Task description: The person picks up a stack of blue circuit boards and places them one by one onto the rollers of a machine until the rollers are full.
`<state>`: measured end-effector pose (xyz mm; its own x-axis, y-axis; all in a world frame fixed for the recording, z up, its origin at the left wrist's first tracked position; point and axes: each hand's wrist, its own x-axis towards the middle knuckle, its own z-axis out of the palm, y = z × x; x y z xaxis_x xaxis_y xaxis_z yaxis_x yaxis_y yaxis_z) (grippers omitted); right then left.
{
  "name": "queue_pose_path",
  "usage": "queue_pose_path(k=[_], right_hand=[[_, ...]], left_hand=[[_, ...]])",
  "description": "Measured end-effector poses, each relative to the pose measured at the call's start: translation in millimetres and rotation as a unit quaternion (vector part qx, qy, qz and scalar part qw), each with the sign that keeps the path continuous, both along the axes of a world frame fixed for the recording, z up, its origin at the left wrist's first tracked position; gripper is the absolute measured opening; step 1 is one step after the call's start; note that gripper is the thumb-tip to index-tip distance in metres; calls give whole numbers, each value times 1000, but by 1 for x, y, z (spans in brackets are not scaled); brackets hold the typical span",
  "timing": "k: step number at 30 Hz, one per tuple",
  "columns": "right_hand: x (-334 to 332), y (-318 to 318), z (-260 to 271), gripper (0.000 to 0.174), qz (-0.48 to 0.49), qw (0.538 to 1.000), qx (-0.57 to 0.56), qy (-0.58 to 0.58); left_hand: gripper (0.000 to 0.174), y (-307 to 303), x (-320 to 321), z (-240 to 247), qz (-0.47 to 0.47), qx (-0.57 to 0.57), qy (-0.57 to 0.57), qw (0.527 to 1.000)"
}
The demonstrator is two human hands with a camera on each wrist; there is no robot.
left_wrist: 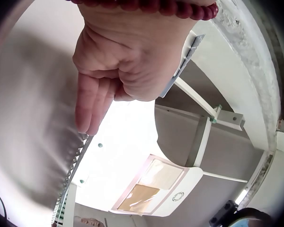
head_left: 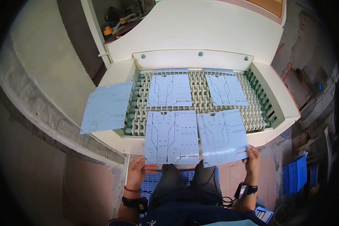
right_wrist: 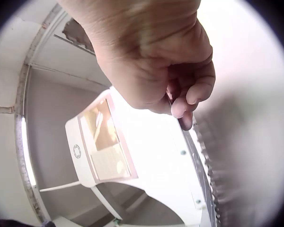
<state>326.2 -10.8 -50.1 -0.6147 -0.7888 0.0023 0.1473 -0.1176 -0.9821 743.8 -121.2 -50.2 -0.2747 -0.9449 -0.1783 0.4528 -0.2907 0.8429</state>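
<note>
Low at the left in the head view, my left hand (head_left: 138,169) pinches the near left corner of a thin light-blue panel (head_left: 162,132) marked with dark slots and small holes. Two of its fingers (left_wrist: 92,106) stretch out beneath the panel in the left wrist view. My right hand (head_left: 253,156) grips the near right corner of a second light-blue panel (head_left: 223,133), tilted and with faint blurred lines. Its thumb and fingertips (right_wrist: 199,92) close over the panel's edge in the right wrist view. Both panels overlap the near end of a roller conveyor (head_left: 141,130).
Farther up the rollers lie two similar panels, one left (head_left: 169,90) and one right (head_left: 226,90). Another light-blue panel (head_left: 107,107) lies over the machine's left ledge. Behind rises a white machine housing (head_left: 199,28). A blue crate (head_left: 294,175) stands on the floor at right.
</note>
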Motion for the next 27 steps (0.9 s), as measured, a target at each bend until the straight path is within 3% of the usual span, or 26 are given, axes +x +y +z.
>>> queue_pose_path(k=[6,22,26,27], right_hand=[[-59,17,-4,17,-50,998,-12,-33],[-74,-9,-13,25,-60,992,-33,-109],[-89,5,-28,31,-150,987,-9,-55],[-87,8,-24,28,-196,976,-3,-91]], left_hand=[[28,-9,-5,3,-20,-16,-19,1000],[29,-7,2,2,45,2,13,999],[28,-6,12,2,72,-3,17,997],[28,-7,16,1,93,-5,16,996]])
